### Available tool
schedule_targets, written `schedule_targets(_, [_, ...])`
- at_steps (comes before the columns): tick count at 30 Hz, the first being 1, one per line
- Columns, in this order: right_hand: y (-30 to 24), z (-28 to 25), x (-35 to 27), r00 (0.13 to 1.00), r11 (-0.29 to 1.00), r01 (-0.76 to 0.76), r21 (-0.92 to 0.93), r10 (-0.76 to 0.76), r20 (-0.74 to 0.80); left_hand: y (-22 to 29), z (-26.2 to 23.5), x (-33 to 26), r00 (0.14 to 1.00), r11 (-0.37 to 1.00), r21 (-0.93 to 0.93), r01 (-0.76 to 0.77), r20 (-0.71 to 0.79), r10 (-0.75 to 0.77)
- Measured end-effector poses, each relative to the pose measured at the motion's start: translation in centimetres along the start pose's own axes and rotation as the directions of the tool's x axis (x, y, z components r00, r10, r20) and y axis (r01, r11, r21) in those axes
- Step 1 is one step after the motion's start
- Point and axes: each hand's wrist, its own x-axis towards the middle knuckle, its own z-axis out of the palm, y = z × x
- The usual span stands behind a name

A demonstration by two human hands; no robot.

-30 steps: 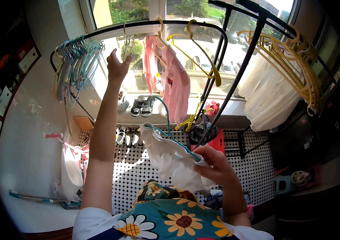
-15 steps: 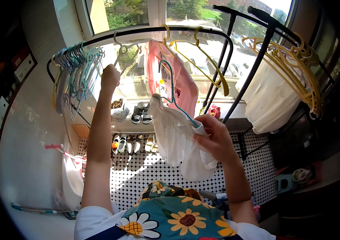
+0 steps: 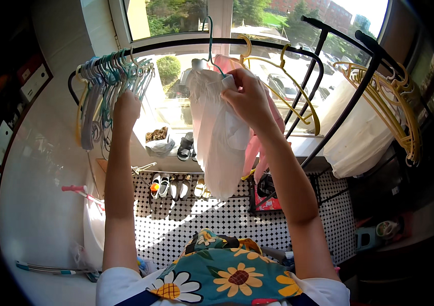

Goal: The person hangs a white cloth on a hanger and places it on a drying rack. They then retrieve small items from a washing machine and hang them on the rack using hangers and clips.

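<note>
My right hand point(image 3: 247, 97) is closed on the upper right corner of a sheer white garment point(image 3: 219, 137), pinching it together with one end of a teal hanger point(image 3: 210, 43). The hanger's hook rises above the black rail point(image 3: 176, 44), in front of the window. At the left, my left hand point(image 3: 126, 109) is closed at the lower part of a hanger, at the right end of a bunch of teal and grey hangers point(image 3: 107, 81) on that rail. Behind the white garment hangs a pink garment point(image 3: 276, 115), partly hidden by it and my right hand.
A yellow hanger point(image 3: 298, 94) hangs on the rail's right part. Farther right, more yellow hangers point(image 3: 393, 112) and a whitish cloth point(image 3: 352, 132) hang on the black rack point(image 3: 342, 84). Several shoes point(image 3: 178, 187) stand on the tiled floor point(image 3: 176, 234) below the window.
My right hand has lifted the white garment and its hanger up to the rail, in front of the pink garment. My left hand has moved a hanger leftward against the bunch.
</note>
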Motion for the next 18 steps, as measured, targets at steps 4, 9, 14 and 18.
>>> schedule_targets(4, [2.1,4.0,1.8,0.984,0.983,-0.165,-0.083,0.157,-0.089,-0.2,0.3,-0.6,0.992,0.994,0.047,-0.099,-0.079,0.102])
schedule_targets(9, [4.3,6.1,0.6,0.975,0.974,-0.219,-0.056,0.215,-0.062,-0.4,0.2,-0.6,0.993,0.995,0.001,-0.101,-0.054,0.101])
schedule_targets(14, [4.0,6.1,0.4,0.975,0.972,-0.221,-0.084,0.217,-0.047,1.8,-1.0,-2.0,0.993,0.998,0.048,-0.042,-0.106,0.047])
schedule_targets(18, [3.6,3.7,0.0,0.982,0.971,-0.053,-0.233,0.093,0.164,3.9,-2.3,-2.9,0.973,0.992,0.115,-0.058,-0.216,0.082])
